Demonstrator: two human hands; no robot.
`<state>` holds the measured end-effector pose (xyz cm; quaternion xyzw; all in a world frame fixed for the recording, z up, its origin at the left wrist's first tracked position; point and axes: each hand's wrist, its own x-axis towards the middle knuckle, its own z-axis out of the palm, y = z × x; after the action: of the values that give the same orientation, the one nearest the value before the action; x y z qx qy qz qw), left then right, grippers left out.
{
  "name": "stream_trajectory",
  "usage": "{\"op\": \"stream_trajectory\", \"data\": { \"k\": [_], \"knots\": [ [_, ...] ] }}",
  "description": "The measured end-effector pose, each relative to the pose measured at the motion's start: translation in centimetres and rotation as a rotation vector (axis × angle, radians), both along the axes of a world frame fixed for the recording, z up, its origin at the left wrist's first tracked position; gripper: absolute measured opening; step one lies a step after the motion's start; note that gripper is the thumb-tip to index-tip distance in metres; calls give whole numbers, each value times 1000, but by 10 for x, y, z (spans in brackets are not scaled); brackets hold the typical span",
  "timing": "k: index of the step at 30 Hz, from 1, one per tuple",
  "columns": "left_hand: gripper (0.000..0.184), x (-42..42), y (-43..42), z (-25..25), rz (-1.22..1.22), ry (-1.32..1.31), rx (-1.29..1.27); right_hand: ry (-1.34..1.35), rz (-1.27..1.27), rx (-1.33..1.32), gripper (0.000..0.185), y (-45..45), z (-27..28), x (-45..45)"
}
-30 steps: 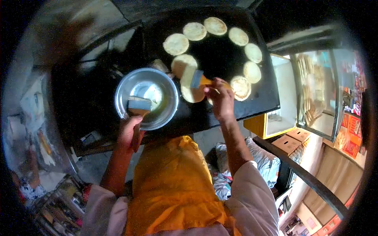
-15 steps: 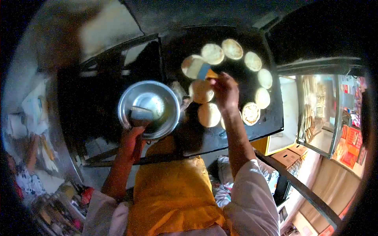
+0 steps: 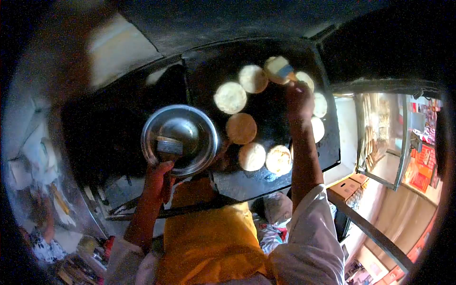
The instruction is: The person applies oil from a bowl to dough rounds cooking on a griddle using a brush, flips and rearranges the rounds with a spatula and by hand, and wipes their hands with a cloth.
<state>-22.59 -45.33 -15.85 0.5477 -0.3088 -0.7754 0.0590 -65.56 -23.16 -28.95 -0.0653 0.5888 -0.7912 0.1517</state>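
At the near-left rim of a shiny metal bowl (image 3: 202,159), my left hand (image 3: 160,179) is closed with its thumb over the edge. A wide brush (image 3: 169,146) with a metal band sits inside the bowl, its handle running down to that hand. I cannot tell whether the fingers also grip the handle. My right hand (image 3: 301,100) is closed on a second brush (image 3: 285,71) with a blue band. Its pale bristles touch a round flatbread (image 3: 272,75) at the far side of the dark griddle (image 3: 275,114). Several more flatbreads (image 3: 230,98) form a ring, some partly behind my right arm.
The griddle's front edge (image 3: 266,190) runs just before my yellow apron (image 3: 209,232). To the right stand a glass-sided case (image 3: 380,137), cardboard boxes (image 3: 345,189) and a dark rail (image 3: 370,232). A cluttered area with utensils lies at lower left.
My right hand and its brush have moved right and farther away, from the left flatbreads to the far one. The left hand still holds the bowl; the view has shifted slightly.
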Motion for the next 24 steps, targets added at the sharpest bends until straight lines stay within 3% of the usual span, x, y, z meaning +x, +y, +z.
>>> {"op": "stream_trajectory", "data": {
  "k": [1, 2, 3, 4, 5, 7, 8, 9, 11, 13, 14, 15, 17, 18, 19, 21, 22, 23, 24],
  "knots": [
    [40, -3, 0, 4, -9, -2, 3, 176, -158, 517, 26, 4, 11, -3],
    [28, -9, -1, 10, -59, -52, 6, 173, -172, 520, 26, 19, 0, -14],
    [15, -15, -2, 13, -108, -100, 9, 363, -186, 853, 25, 41, -21, -33],
    [15, -20, 1, 13, -116, -99, 11, 553, -189, 1186, 24, 55, -34, -46],
    [14, -21, 5, 12, -141, -119, -56, 439, -101, 1547, 24, -2, 100, 15],
    [14, -17, 8, 13, -177, -142, -120, 595, -280, 1298, 22, 59, 51, -10],
    [14, -16, 7, 12, -219, -82, -108, 226, -343, 646, 21, 88, 22, -26],
    [16, -16, 7, 12, -265, -21, -95, 137, -316, 912, 23, 83, 46, -18],
    [19, -24, 7, 12, -212, -65, -8, -146, -503, 212, 24, 104, 26, -26],
    [23, -24, 10, 9, -149, -123, 80, 276, -279, 1424, 24, 84, 99, 2],
    [24, -21, 11, 5, -222, -138, 15, 123, -384, 545, 27, 88, 93, -1],
    [26, -21, 12, 3, -294, -144, -52, 136, -401, 947, 35, 96, 109, 13],
    [26, -24, 20, 4, -349, -51, -133, 161, -368, 731, 39, 120, 97, 10],
    [26, -24, 23, 6, -393, 34, -212, 110, -452, 1209, 42, 124, 100, 2],
    [26, -17, 23, 18, -401, 38, -226, 264, -212, 1656, 44, 135, 111, 26],
    [32, -19, 27, 25, -600, -148, -347, 10, -475, 985, 35, 167, 83, 12],
    [32, -16, 36, 23, -628, -143, -347, 50, -502, 890, 32, 191, 79, 30],
    [35, -13, 38, 13, -411, 61, -122, 104, -522, 794, 29, 188, 96, 48],
    [39, -15, 44, 11, -189, 258, 107, 447, -387, 604, 23, 197, 82, 52]
  ]
}}
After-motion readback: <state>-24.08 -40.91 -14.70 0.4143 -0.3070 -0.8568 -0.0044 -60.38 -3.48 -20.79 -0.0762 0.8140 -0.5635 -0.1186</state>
